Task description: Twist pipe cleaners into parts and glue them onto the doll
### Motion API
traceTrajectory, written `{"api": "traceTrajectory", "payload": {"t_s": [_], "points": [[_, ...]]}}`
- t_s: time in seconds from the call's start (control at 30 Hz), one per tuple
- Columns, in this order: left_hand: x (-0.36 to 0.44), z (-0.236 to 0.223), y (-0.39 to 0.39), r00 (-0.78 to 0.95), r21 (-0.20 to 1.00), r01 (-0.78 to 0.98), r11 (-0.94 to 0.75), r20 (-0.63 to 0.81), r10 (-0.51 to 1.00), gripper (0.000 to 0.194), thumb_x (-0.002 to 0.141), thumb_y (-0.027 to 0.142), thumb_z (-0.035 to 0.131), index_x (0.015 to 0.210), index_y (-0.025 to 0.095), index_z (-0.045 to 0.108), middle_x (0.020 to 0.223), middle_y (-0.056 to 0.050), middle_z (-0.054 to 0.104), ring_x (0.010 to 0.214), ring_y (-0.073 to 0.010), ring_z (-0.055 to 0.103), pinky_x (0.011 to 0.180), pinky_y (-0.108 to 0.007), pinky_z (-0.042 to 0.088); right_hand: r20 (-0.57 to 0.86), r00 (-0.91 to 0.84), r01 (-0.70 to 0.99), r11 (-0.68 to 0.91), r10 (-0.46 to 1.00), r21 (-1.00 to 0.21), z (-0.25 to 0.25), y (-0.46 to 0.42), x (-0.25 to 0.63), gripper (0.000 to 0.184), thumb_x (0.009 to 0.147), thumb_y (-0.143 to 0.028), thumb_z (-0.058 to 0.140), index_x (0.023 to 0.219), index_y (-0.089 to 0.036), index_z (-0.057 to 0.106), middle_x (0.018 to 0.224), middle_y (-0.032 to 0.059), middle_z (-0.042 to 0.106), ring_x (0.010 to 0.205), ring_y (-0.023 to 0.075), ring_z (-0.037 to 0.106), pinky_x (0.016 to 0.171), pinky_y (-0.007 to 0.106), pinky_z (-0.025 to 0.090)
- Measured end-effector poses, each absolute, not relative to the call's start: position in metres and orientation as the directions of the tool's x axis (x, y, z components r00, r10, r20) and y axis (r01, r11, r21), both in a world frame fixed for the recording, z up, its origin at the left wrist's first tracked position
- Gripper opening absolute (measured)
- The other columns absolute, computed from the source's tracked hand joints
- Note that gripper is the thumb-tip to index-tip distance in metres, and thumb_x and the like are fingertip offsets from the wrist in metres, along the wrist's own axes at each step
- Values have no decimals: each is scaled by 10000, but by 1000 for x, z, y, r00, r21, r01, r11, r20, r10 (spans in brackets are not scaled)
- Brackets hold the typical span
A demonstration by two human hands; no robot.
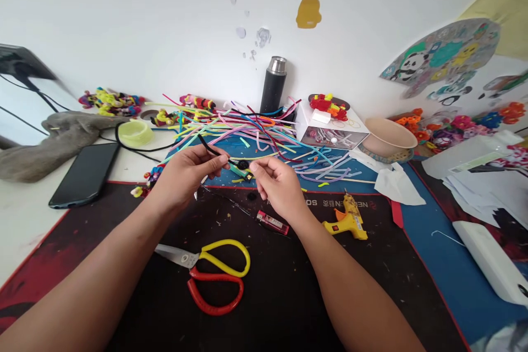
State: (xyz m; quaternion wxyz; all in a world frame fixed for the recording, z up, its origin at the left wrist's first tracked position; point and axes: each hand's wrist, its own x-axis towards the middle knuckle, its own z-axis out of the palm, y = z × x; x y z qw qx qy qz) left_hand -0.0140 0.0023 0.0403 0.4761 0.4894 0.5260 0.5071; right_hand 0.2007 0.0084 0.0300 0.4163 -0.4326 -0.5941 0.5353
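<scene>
A black pipe cleaner (208, 146) runs between my two hands, above the dark mat. My left hand (185, 173) pinches its straight part, and a free end sticks up behind the fingers. At the other end it is wound into a small black coil (243, 165), which my right hand (278, 184) grips between thumb and fingers. Below my hands lie scissors (216, 275) with one yellow and one red handle, blades partly behind my left forearm. A red lighter (272, 222) rests beside my right wrist. To its right is a yellow glue gun (348, 220).
Loose coloured pipe cleaners (247, 126) are heaped at the back, before a black thermos (274, 85). A phone (84, 176) and a pale yellow tape roll (135, 133) lie left. A white box (330, 126), a bowl (390, 137) and crumpled tissue (400, 184) stand or lie right.
</scene>
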Motion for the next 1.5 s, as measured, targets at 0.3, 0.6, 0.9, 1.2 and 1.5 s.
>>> {"api": "traceTrajectory", "payload": {"t_s": [0.3, 0.6, 0.9, 1.2, 1.5], "points": [[-27, 48, 12, -252, 995, 52, -83, 93, 963, 229, 721, 407, 867, 800, 214, 773, 678, -18, 700, 636, -175, 592, 621, -294, 464, -9, -486, 151, 74, 874, -986, 37, -38, 185, 264, 1026, -481, 717, 993, -219, 713, 703, -37, 652, 564, 124, 590, 563, 259, 441], [-33, 46, 14, -242, 990, -21, -139, 130, 962, 287, 724, 445, 892, 789, 203, 754, 700, -22, 731, 618, -157, 584, 619, -294, 465, -114, -707, 638, 560, 698, -528, 55, -87, 192, 419, 966, -497, 845, 1275, -228, 758, 1070, 63, 809, 1025, 276, 751, 880, 375, 516], [-39, 33, 22, -255, 986, -56, -154, 135, 957, 324, 728, 487, 889, 725, 196, 746, 728, -54, 764, 626, -163, 577, 610, -294, 456, -196, -798, 603, 757, 570, -251, 38, -114, 183, 278, 1060, -267, 673, 1307, -142, 705, 1165, 120, 778, 1060, 307, 729, 918, 433, 570], [-43, 35, 23, -286, 981, -95, -170, 137, 949, 354, 711, 507, 902, 708, 195, 733, 759, -75, 786, 637, -168, 589, 604, -292, 442, -308, -698, 688, 486, 647, -539, 49, -110, 182, 357, 904, -249, 715, 1250, -168, 743, 1005, 66, 795, 807, 213, 727, 690, 302, 499], [-53, 35, 28, -409, 959, -159, -235, 153, 900, 421, 699, 554, 894, 828, 175, 764, 776, -52, 753, 647, -152, 567, 625, -289, 453, -442, -557, 85, -482, 703, -872, 29, -107, 205, 464, 808, -398, 878, 1171, -180, 689, 777, -35, 667, 431, 48, 496, 421, 188, 241]]}}
